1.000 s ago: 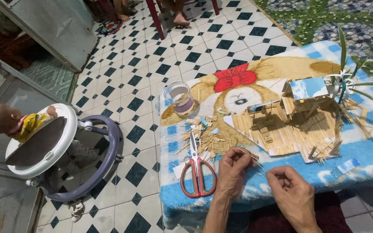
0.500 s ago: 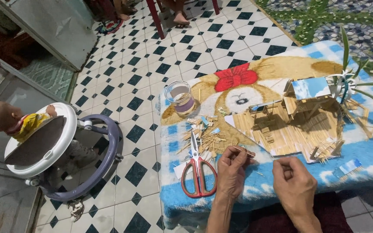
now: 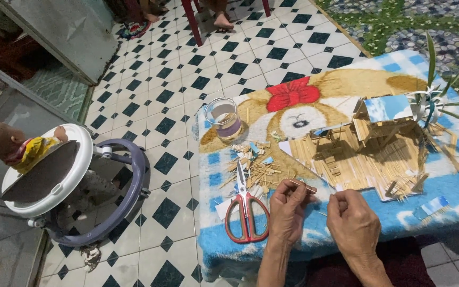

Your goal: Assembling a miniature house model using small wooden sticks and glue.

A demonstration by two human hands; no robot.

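Both hands moved apart; glass jar (image 3: 224, 118) holds pale glue.

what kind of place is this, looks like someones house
Most likely a home: a black-and-white tiled floor, a baby walker beside a low blanket-covered table, and a stick model house being built there by hand.

Your left hand (image 3: 289, 204) has risen toward frame centre, now pinching a thin stick (image 3: 302, 185); your right hand (image 3: 353, 220) has moved leftward, closer to it.
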